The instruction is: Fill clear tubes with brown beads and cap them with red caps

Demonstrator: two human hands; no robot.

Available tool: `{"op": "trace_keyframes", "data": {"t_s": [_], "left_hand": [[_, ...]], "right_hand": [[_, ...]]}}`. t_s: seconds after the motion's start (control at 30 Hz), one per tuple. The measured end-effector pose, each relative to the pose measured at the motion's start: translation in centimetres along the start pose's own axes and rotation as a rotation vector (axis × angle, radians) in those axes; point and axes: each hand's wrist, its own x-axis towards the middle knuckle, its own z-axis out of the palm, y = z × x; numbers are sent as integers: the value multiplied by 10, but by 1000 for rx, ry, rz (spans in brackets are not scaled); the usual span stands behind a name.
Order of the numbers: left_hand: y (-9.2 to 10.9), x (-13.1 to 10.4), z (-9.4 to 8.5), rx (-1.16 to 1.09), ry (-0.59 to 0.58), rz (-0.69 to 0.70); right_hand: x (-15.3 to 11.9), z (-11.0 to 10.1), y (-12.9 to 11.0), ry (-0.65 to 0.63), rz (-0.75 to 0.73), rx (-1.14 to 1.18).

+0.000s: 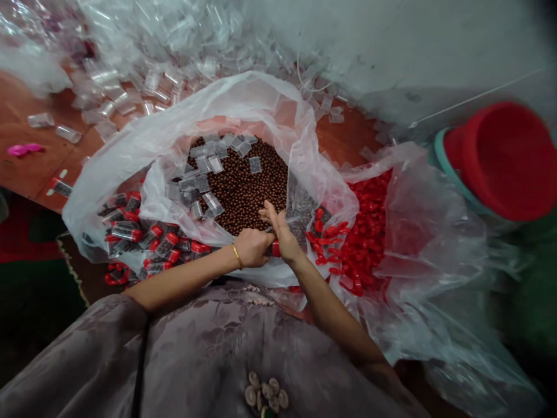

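Observation:
My left hand [256,248], with a gold bangle at the wrist, is closed around a small container, mostly hidden by the fingers. Its red cap [275,248] shows between my two hands. The palm of my right hand [284,235] lies against that cap, fingers stretched out. Both hands are at the near edge of a white plastic bag [243,93] holding small round brown beads [256,188]. Clear empty containers [213,203] lie on the beads. To the left is a pile of filled containers with red caps [163,244].
Loose red caps [365,232] fill a plastic bag on the right. Many clear containers [161,87] are heaped at the back by the wall [413,46]. A red bucket [513,162] stands at the far right. A pink item [25,150] lies on the orange surface [26,110].

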Motion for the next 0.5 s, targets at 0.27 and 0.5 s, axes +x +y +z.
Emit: {"op": "trace_keyframes", "data": {"t_s": [0.27,0.5], "left_hand": [[-47,-49,3,-10,220,-75],[-155,-169,-14,335,473,-805]], "right_hand": [[-7,-4,11,247,-127,-194],[-23,-102,56,544,148,-1386]]}}
